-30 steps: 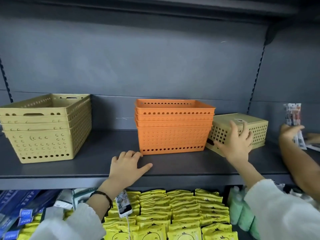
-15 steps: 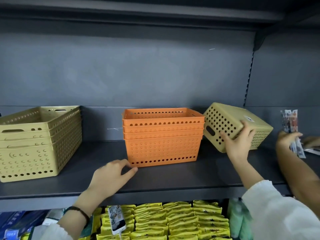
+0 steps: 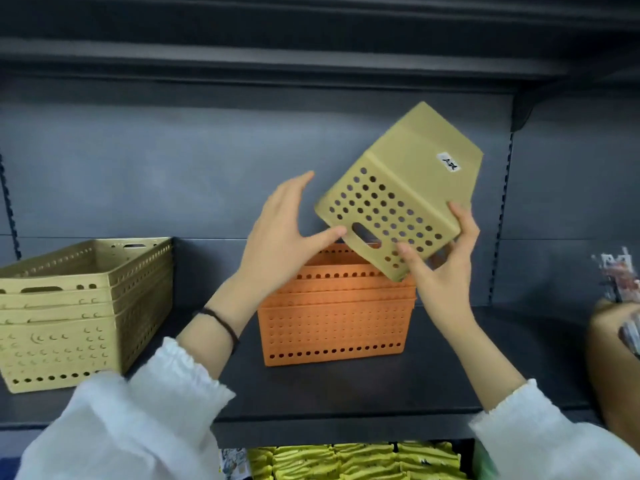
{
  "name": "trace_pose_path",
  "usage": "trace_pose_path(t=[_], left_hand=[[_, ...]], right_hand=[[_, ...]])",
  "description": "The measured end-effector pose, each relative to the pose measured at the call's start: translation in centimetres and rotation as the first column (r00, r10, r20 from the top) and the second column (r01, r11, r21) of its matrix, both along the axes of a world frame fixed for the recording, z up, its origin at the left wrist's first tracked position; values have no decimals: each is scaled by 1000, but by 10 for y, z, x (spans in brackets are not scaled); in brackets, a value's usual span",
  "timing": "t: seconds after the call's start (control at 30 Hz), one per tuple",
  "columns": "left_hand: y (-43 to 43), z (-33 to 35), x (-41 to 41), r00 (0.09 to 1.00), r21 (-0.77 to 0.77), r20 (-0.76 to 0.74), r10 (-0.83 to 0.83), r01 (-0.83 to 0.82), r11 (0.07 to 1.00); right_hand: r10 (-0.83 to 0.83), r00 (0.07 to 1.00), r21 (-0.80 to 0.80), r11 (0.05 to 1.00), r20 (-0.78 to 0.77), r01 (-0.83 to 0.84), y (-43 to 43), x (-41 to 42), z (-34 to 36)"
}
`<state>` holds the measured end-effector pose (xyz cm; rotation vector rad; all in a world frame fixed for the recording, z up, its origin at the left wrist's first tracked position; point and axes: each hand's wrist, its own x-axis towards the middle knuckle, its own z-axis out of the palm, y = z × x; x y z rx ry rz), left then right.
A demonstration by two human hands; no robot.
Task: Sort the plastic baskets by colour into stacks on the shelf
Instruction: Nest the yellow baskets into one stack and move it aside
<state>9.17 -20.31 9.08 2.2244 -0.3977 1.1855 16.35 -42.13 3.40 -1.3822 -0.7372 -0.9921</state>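
A small tan perforated basket hangs tilted and bottom-up in the air above the orange stack, a white label on its base. My right hand grips its lower right edge. My left hand is spread, its thumb touching the basket's lower left corner. A stack of orange baskets stands mid-shelf below. At the left stands a stack of larger tan baskets.
The dark grey shelf has a back wall and an upper shelf close overhead. Another person's arm and hand with packets show at the right edge. Yellow packets fill the shelf below.
My right hand lifted the small tan basket off the shelf, up and left over the orange stack, tipping it further. My left hand rose from the shelf edge to meet it.
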Motion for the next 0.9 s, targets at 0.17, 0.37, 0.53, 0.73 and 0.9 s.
trace_pose_path(t=[0.17,0.37,0.53,0.73,0.9], left_hand=[[4,6,9,983,-18,-69,-170,170,985],[29,4,-5,985,-130,81,-150,160,979],[60,10,-18,972,-409,181,-150,214,887],[112,12,-48,946,-818,232,-225,315,481],[151,-10,-58,956,-929,205,-207,257,267]], right_hand=[[71,996,-81,994,55,-66,26,-21,-1],[77,994,-170,984,82,-62,43,-31,11],[259,963,-203,949,69,-241,75,-40,40],[312,897,-48,938,-314,-344,135,-38,31],[489,788,20,854,-374,-520,202,-71,31]])
